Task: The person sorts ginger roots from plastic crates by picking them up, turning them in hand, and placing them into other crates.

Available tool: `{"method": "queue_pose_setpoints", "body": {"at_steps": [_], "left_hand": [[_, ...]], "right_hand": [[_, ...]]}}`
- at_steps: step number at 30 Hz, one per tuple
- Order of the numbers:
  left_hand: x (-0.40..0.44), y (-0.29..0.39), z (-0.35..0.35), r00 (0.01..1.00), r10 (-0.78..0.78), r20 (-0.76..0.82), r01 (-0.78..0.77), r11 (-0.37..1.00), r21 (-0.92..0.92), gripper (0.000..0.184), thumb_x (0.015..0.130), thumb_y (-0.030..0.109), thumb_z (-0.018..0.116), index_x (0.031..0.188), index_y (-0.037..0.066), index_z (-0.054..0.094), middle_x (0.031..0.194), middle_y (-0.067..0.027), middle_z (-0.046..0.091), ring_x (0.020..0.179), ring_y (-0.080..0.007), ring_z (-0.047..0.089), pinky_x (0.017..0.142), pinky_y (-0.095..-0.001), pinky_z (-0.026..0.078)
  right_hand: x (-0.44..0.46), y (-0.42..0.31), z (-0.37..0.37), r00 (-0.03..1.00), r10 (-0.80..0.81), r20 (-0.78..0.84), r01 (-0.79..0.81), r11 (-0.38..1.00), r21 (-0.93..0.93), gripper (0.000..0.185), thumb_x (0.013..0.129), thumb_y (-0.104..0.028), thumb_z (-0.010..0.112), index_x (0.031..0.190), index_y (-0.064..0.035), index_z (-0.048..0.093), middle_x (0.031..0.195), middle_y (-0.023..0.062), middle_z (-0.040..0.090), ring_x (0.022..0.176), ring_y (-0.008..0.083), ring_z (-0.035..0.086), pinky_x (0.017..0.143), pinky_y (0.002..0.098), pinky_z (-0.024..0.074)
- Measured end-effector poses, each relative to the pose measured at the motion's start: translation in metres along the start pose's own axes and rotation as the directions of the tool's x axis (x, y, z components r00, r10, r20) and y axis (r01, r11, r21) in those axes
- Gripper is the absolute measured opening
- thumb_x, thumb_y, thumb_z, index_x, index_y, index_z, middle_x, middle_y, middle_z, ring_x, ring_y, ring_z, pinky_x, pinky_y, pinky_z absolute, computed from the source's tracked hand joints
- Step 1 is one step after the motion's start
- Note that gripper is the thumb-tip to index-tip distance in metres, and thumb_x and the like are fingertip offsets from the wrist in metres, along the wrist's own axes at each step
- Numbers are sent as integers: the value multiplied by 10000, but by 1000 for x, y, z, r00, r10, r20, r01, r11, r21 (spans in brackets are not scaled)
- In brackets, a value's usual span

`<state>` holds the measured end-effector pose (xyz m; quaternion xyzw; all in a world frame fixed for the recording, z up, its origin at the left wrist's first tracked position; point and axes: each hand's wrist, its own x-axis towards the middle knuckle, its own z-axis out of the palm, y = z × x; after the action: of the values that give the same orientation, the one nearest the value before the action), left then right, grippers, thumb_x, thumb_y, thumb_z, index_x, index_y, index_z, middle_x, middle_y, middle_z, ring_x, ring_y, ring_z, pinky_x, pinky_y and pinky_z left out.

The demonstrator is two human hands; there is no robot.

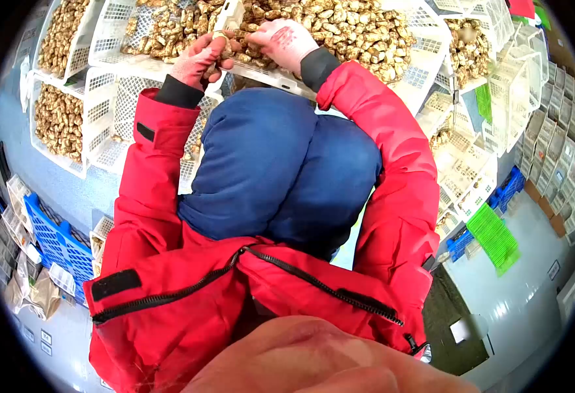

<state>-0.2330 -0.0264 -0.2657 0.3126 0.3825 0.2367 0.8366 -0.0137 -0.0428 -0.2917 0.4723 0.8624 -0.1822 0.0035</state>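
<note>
My left hand (199, 60), in a thin pale pinkish glove, is closed with its fingers curled round a small brown-and-cream mushroom (220, 37). It is above the near edge of a white crate. My right hand (286, 44), gloved the same way with reddish marks on its back, reaches left over the heap of mushrooms (359, 39). Its fingers are bent together at the heap's edge, and whatever they grip is hidden. The heap fills a white plastic crate (425, 56), and more mushrooms (182, 33) lie in the crate to the left.
Mushroom-filled crates (58, 124) stand at the left, with another mushroom heap (468, 52) at the right. A white mesh basket (133, 98) is beside my left sleeve. My knees (268, 157) are close below the crates. Blue crates (52, 236) and a green mat (493, 237) are on the floor.
</note>
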Motion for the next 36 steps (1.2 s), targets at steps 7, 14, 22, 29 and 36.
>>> {"method": "queue_pose_setpoints", "body": {"at_steps": [7, 14, 22, 29, 36], "left_hand": [[-2, 5, 14, 998, -22, 57, 20, 999, 30, 432, 908, 337, 458, 1246, 72, 418, 1075, -65, 585, 743, -58, 562, 443, -123, 355], [3, -5, 7, 995, -45, 84, 46, 999, -10, 472, 852, 277, 570, 1238, 71, 394, 1074, -82, 536, 643, -71, 514, 395, -140, 332], [33, -17, 20, 1000, 9, 2, -9, 895, 447, 400, 855, 231, 545, 1230, 125, 454, 1117, -62, 534, 882, -173, 578, 531, -229, 437], [86, -41, -34, 930, 98, 355, -279, 816, 507, 481, 909, 190, 338, 1364, 98, 212, 1415, -114, 246, 1265, -274, 303, 968, -312, 326], [91, -88, -25, 979, -174, 108, 155, 974, 163, 306, 846, 245, 567, 1059, 30, 523, 1064, -78, 574, 851, -150, 576, 585, -223, 487]], "right_hand": [[-61, 41, 1, 920, 393, 1, 120, -283, 952, 413, 875, -175, 505, 1247, -10, 433, 1131, 81, 548, 1021, 209, 547, 873, 320, 444], [-104, 37, 4, 851, 514, 110, 182, -485, 855, 472, 866, -140, 502, 1302, -48, 347, 1137, 133, 543, 954, 237, 583, 785, 331, 475], [-267, -14, 14, 341, 939, -49, 151, -3, 989, 248, 806, -71, 510, 1035, 10, 561, 765, 45, 571, 648, 82, 503, 535, 196, 407], [-463, -205, 139, -323, 920, 220, -119, -270, 955, 256, 782, -270, 589, 899, -49, 641, 708, 29, 616, 629, 116, 565, 586, 273, 460], [-504, -393, 323, -363, 664, 654, 396, -526, 753, 104, 757, -157, 542, 747, -58, 574, 542, 27, 504, 447, 156, 479, 414, 317, 381]]}}
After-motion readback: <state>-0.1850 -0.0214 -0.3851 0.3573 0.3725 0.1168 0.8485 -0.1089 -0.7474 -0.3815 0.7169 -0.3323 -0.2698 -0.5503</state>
